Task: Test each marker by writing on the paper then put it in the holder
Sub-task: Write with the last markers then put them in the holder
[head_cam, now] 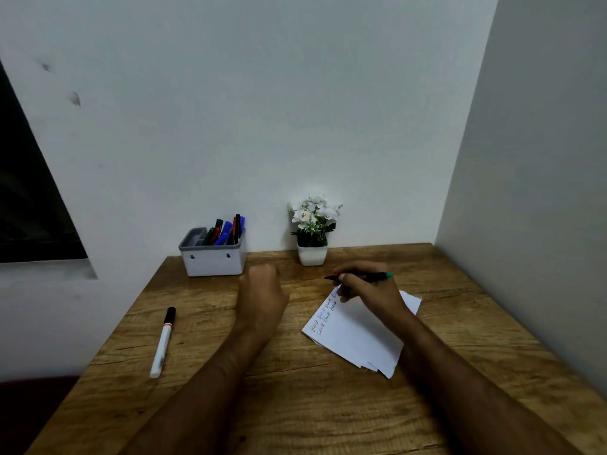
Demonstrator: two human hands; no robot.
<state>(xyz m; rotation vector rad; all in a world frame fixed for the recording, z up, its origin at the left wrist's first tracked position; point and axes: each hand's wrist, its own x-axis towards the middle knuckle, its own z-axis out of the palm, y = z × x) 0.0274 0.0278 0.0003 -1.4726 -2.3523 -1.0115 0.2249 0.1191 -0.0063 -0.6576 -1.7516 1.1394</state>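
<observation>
The right hand (364, 289) is gripping a green-ended marker (359, 276) over the far end of the paper (358, 336), while the left hand (259, 290), curled and seemingly empty, is hovering near the holder (213, 257), leaving the unpinned sheet likely to slide.

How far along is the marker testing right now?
Done: several markers stand in the white-and-grey holder, and the white paper carries test words. In hand: the right hand grips a black green-ended marker. Left: the white black-capped marker on the table.
</observation>
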